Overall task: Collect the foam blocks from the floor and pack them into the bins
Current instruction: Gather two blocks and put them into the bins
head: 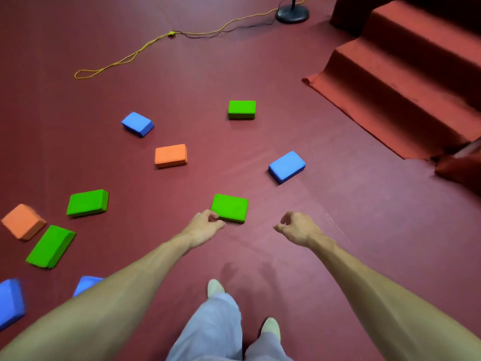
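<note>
Several foam blocks lie scattered on the dark red floor. The nearest green block (pixel 230 207) lies straight ahead, and my left hand (pixel 204 225) hangs in front of its near left corner with curled fingers; whether it touches the block I cannot tell. My right hand (pixel 296 227) hovers to the block's right, loosely curled and holding nothing. Farther off lie a blue block (pixel 286 166), an orange block (pixel 170 155), another blue block (pixel 137 123) and a green block (pixel 241 109). On the left are two green blocks (pixel 88 203) (pixel 50 246), an orange block (pixel 23 221) and blue blocks (pixel 10 302). No bin is in view.
Carpeted red steps (pixel 406 74) rise at the right. A yellow cord (pixel 125 58) snakes over the floor at the back toward a black round stand base (pixel 292 13). My legs and feet (pixel 216 287) are at the bottom centre.
</note>
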